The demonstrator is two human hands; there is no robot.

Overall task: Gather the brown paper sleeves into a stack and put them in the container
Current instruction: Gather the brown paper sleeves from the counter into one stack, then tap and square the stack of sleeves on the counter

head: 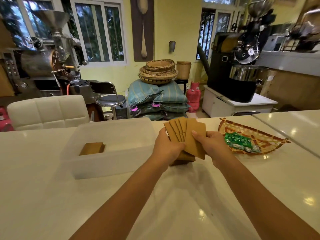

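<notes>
One small stack (92, 148) already in container (110, 163). We hold fanned sleeves (186, 134) above table (190, 205), left hand (165, 146) and right hand (212, 144) each with grip clenched on them; squaring and dropping in remain.

one view only, from the person's head, facing forward and tilted down across the white counter (52, 196). both forearms run up from the bottom edge to the hands at mid frame, close to the lens. wide-angle bend curves the edges. beyond the counter's far side it takes in the windows (98, 32) and back wall.
</notes>
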